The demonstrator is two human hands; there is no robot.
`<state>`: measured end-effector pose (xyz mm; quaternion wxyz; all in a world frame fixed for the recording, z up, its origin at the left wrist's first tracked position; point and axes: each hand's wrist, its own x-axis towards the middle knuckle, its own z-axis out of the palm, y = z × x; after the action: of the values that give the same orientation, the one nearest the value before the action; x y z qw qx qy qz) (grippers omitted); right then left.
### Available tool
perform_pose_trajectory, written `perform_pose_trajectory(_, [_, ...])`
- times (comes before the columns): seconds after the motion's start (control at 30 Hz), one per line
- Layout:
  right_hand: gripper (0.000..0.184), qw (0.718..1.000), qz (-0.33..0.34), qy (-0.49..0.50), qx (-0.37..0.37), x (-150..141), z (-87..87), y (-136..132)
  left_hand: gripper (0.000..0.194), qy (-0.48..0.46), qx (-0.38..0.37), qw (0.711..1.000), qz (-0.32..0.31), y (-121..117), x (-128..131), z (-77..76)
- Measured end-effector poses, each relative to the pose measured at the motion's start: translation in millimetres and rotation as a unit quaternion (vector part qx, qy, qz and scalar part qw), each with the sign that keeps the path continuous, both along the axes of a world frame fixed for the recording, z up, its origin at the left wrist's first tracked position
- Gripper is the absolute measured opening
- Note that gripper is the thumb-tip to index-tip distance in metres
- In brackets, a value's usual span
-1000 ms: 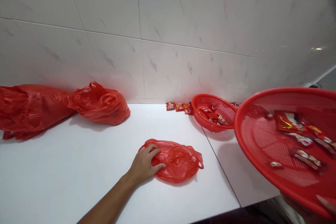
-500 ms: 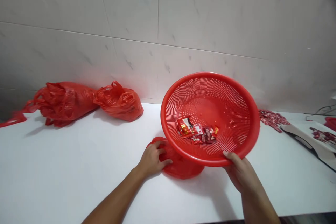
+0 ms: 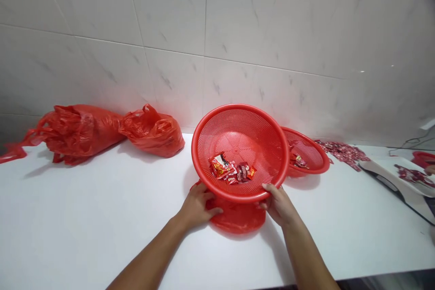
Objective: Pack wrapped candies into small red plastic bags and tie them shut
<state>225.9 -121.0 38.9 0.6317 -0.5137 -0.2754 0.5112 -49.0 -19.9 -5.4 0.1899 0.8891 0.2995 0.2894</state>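
My right hand [image 3: 278, 204] grips the near right rim of a red plastic colander basket [image 3: 234, 138], thumb over the edge, and holds it up tilted toward me. Several small wrapped snack packets [image 3: 233, 170] lie together low in its bowl. Under it on the table is a glossy red plastic bag [image 3: 238, 217], partly hidden by the basket. My left hand [image 3: 199, 206] is closed on this bag's left edge, its fingertips partly covered by the red material.
A second red basket [image 3: 311, 156] with packets stands behind at the right. Beyond it lie a pile of small red packets [image 3: 343, 152] and a white tray [image 3: 397, 181]. Two red plastic bags, one full [image 3: 88, 131] and one smaller [image 3: 154, 131], rest along the tiled wall at left.
My right hand has brought the basket leftward, over the red bag, uncovering the second basket behind it. My left hand has stayed in place on the bag.
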Motion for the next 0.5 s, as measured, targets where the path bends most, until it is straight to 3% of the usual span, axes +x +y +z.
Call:
perform_pose_trajectory(0.33, [0.04, 0.987, -0.062, -0.149, -0.014, 24.6, -53.2, 50.7, 0.02, -0.045, -0.061, 0.992, 0.102, 22.3, -21.7, -11.6])
perform_pose_trajectory(0.5, [0.044, 0.98, -0.082, -0.182, -0.003, 22.2, -75.4, 62.8, 0.015, -0.072, -0.076, 0.983, 0.149, 30.9, -21.9, -19.3])
